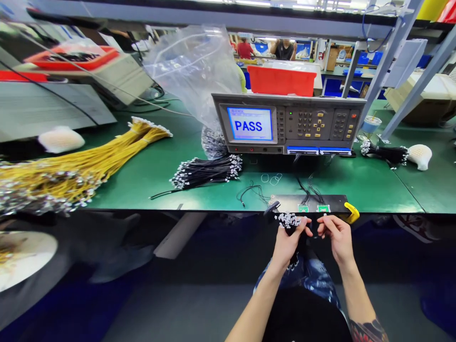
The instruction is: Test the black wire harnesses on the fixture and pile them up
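My left hand point(292, 237) is closed around a bundle of black cables point(289, 221) whose white connectors stick out above the fist. Close to it on the right, my right hand point(335, 235) has thumb and fingertips pinched together; anything between them is too small to make out. Just beyond the hands, at the bench edge, lies a dark fixture plate point(337, 202) with two small green circuit boards, a left one point(303, 209) and a right one point(323, 208). Black wires run from the boards toward a tester point(288, 124) whose screen reads PASS.
Another bundle of black cables point(206, 172) lies left of the fixture, and a large bundle of yellow cables point(81, 166) farther left. A yellow clamp point(352, 213) grips the plate's right end. Behind the tester stands a red bin point(281, 80). People are in the background.
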`<state>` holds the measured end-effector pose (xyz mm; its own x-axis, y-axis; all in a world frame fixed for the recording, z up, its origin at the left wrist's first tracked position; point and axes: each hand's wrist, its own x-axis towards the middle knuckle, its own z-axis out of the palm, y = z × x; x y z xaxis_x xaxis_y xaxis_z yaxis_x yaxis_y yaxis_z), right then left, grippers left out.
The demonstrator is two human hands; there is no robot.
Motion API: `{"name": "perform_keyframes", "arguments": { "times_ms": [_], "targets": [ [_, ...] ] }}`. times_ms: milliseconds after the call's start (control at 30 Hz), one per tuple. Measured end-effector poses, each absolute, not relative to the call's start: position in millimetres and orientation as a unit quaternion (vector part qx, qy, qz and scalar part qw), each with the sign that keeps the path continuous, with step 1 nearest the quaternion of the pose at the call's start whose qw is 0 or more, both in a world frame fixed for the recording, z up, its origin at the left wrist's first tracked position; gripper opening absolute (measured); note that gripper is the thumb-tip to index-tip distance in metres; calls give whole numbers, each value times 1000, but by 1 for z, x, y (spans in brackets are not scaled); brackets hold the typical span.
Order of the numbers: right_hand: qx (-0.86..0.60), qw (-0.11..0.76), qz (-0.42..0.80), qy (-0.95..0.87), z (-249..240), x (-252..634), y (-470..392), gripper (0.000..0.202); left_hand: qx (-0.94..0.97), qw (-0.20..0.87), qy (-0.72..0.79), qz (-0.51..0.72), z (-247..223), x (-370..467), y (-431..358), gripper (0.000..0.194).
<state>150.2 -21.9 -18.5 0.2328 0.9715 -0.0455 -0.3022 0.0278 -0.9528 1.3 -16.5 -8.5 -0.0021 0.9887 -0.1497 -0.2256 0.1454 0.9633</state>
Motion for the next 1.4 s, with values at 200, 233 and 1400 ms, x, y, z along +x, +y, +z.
{"name": "perform_keyframes", "arguments": {
  "times_ms": [200, 233, 1400],
  "targets": [
    [-500, 625, 482, -357, -20, 143, -13, 38, 416, 567, 488, 517, -22, 2, -11, 45],
    [-503, 627, 476, -356, -20, 143, -12, 38, 417, 564, 489, 519, -23, 2, -11, 45],
    [-502, 640, 458, -358, -16, 140, -10, 33, 323, 461, 554, 613, -10, 36, -6, 35]
  ]
}}
